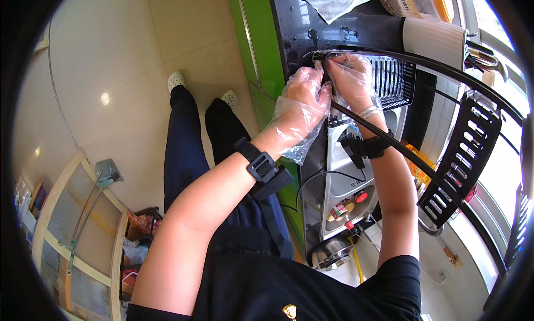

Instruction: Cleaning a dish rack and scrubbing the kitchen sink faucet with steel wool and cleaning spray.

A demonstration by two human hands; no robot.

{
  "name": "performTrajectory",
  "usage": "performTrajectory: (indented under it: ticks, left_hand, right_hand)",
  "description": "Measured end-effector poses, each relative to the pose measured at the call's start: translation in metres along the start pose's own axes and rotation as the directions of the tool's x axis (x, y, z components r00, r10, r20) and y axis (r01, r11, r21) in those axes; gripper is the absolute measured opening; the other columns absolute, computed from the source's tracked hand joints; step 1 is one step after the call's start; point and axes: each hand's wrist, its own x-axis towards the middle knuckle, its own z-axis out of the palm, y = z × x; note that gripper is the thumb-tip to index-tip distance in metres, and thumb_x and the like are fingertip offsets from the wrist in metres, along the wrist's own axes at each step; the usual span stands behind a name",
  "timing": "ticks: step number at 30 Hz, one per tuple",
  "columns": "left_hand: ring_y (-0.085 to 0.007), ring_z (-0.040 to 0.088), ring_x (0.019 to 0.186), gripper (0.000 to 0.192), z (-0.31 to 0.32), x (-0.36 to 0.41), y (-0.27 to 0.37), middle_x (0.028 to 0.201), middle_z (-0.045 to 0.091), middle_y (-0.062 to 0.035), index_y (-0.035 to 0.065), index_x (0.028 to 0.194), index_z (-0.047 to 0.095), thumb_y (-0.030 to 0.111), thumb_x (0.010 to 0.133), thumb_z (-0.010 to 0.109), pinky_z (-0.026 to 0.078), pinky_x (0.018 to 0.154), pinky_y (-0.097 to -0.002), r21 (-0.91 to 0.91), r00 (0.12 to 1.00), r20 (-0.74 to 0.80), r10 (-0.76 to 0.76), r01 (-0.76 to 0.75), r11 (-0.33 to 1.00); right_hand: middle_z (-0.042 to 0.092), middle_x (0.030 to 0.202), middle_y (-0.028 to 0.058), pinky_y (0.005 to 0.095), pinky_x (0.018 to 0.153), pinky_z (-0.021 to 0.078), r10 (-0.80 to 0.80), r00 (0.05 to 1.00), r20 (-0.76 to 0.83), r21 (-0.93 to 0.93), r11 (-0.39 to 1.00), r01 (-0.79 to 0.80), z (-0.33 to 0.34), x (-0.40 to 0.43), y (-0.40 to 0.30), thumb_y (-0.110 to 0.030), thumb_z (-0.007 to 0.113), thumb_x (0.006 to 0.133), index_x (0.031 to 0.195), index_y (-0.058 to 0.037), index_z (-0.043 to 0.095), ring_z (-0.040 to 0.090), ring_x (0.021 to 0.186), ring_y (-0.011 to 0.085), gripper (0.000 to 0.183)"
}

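Both my hands wear clear plastic gloves and meet at the front end of a black metal dish rack (375, 129) standing over the sink. My left hand (306, 89) has its fingers curled against a dark part of the rack's frame. Close beside it, my right hand (352, 77) pinches the same end of the frame, thumb and fingers bent. The fingertips are partly hidden by the gloves and each other. A black slotted basket (394, 81) lies just beyond my right hand. Black straps with small devices circle both wrists.
The dark countertop (292, 33) carries water drops and a white paper towel (340, 2). A white ridged utensil holder (434, 41) and a lidded jar (413, 4) stand near the window. A slotted black shelf (463, 158) juts at right. Below are the steel sink (346, 183) and a metal pot (331, 252).
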Motion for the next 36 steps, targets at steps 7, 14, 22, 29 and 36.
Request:
performTrajectory:
  ticks: [7, 14, 22, 29, 36]
  left_hand:
    - [-0.0363, 0.056, 0.092, 0.035, 0.001, 0.0, 0.001, 0.101, 0.056, -0.0191, -0.0007, 0.111, 0.057, 0.014, 0.08, 0.061, 0.047, 0.08, -0.039, 0.028, 0.996, -0.073, 0.049, -0.047, 0.998]
    - [-0.0349, 0.056, 0.09, 0.036, 0.008, 0.002, -0.004, 0.1, 0.056, -0.0181, -0.0009, 0.111, 0.056, 0.014, 0.079, 0.061, 0.047, 0.078, -0.0387, 0.014, 0.992, -0.1, 0.076, -0.075, 0.997]
    - [-0.0318, 0.058, 0.08, 0.036, 0.006, 0.0, -0.003, 0.092, 0.057, -0.0166, -0.002, 0.11, 0.057, 0.01, 0.077, 0.063, 0.048, 0.072, -0.0366, 0.045, 0.988, -0.125, 0.092, -0.087, 0.995]
    - [-0.0305, 0.058, 0.077, 0.034, 0.007, 0.0, -0.001, 0.091, 0.056, -0.016, -0.0026, 0.109, 0.057, 0.012, 0.079, 0.063, 0.047, 0.071, -0.0356, 0.008, 0.991, -0.102, 0.082, -0.082, 0.997]
    - [-0.0298, 0.057, 0.076, 0.031, 0.004, 0.001, -0.006, 0.088, 0.056, -0.0156, -0.0033, 0.104, 0.057, 0.014, 0.079, 0.063, 0.047, 0.069, -0.0365, 0.084, 0.98, -0.106, 0.171, -0.163, 0.983]
  right_hand:
    - [0.065, 0.069, 0.0134, 0.0301, 0.062, 0.0477, -0.592, 0.804, 0.058, -0.56, 0.647, 0.517, -0.022, 0.01, 0.026, -0.014, 0.066, 0.074, 0.069, 0.0, 0.066, 0.063, 0.065, 0.0241, 0.015]
    - [0.062, 0.065, 0.0131, 0.0328, 0.061, 0.0471, -0.311, 0.947, -0.082, -0.268, 0.922, 0.279, 0.0, 0.002, 0.003, -0.013, 0.066, 0.072, 0.068, -0.0005, 0.065, 0.062, 0.063, 0.0263, 0.013]
    - [0.065, 0.071, 0.0056, 0.0309, 0.062, 0.0503, -0.495, 0.846, 0.198, -0.686, 0.546, 0.48, -0.025, 0.014, 0.029, -0.019, 0.058, 0.083, 0.077, -0.0103, 0.067, 0.063, 0.066, 0.0207, 0.014]
    - [0.064, 0.068, 0.0124, 0.0312, 0.064, 0.0477, -0.457, 0.884, 0.099, -0.603, 0.679, 0.419, -0.019, 0.011, 0.022, -0.02, 0.068, 0.074, 0.067, -0.0022, 0.065, 0.062, 0.064, 0.0237, 0.02]
    - [0.061, 0.062, 0.0135, 0.0363, 0.057, 0.0474, -0.354, 0.931, -0.089, -0.371, 0.879, 0.299, 0.003, 0.002, 0.003, -0.019, 0.067, 0.072, 0.065, -0.0026, 0.064, 0.061, 0.059, 0.0283, 0.018]
